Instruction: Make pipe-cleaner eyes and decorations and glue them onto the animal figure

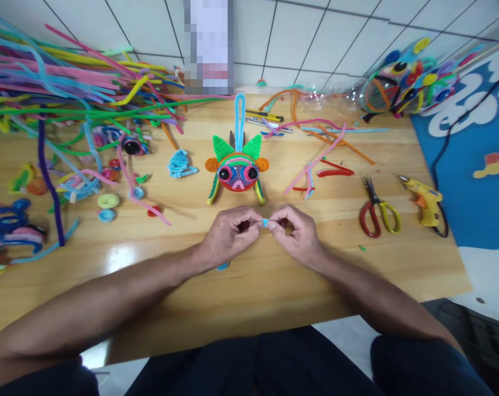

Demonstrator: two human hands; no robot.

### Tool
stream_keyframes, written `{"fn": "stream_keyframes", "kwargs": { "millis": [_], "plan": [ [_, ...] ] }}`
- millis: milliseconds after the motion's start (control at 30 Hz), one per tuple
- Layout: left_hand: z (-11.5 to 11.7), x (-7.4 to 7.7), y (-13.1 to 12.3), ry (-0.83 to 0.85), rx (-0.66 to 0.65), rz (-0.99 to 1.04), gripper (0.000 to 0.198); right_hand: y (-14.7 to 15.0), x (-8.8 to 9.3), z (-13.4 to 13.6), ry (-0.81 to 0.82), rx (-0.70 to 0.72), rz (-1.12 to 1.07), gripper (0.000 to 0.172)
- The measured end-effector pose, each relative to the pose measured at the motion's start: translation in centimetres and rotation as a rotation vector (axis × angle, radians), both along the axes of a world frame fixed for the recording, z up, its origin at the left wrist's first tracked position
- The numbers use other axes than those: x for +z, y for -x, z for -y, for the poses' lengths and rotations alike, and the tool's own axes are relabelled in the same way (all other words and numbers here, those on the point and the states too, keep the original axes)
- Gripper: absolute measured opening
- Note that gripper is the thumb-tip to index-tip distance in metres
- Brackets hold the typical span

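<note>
My left hand (233,234) and my right hand (294,234) meet over the middle of the table, fingertips pinched on a small light blue piece (265,223) between them. Most of that piece is hidden by the fingers. Just beyond my hands stands a colourful figure (238,175) with green pointed ears, large dark eyes, orange curls at its sides and a tall light blue loop on top. A blue round piece (222,266) lies partly hidden under my left wrist.
Pipe cleaners (68,82) pile up at the far left, with coiled pieces (108,200) nearer. Loose stems (327,154), scissors (373,209) and a yellow glue gun (428,202) lie at the right. A cutter (264,115) lies behind the figure; a clear bottle (377,93) is at the back right.
</note>
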State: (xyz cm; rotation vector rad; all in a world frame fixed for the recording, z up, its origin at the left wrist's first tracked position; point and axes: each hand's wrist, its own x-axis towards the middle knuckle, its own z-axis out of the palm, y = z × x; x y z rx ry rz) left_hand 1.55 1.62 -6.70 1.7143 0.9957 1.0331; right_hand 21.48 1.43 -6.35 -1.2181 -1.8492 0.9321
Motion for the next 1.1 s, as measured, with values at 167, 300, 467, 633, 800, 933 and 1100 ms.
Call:
{"fn": "stream_keyframes", "kwargs": {
  "millis": [167,300,467,633,800,933,1100],
  "plan": [
    [-0.05,-0.03,0.05,0.004,-0.013,0.004,0.013,-0.12,-0.09,-0.07,-0.038,0.017,-0.008,0.011],
    [-0.07,0.00,0.08,0.000,-0.020,0.002,0.013,-0.18,-0.06,-0.08,-0.053,0.026,-0.008,0.011],
    [-0.03,0.07,0.15,0.014,-0.026,0.003,0.013,-0.15,0.00,-0.06,-0.045,0.023,-0.002,0.012],
    [0.10,0.11,0.09,-0.014,-0.014,0.014,0.013,-0.14,-0.02,-0.03,-0.047,0.023,-0.006,0.011],
    [0.11,0.12,0.07,-0.028,-0.023,0.020,0.013,-0.31,-0.14,-0.01,-0.042,0.037,-0.058,0.005],
    [0.07,0.11,0.10,-0.044,-0.036,0.011,0.012,-0.34,-0.09,-0.14,-0.085,0.069,-0.056,0.010],
    [0.04,-0.01,0.14,-0.060,-0.045,0.009,0.012,-0.16,0.20,-0.33,-0.161,0.103,-0.041,0.013]
  ]
}}
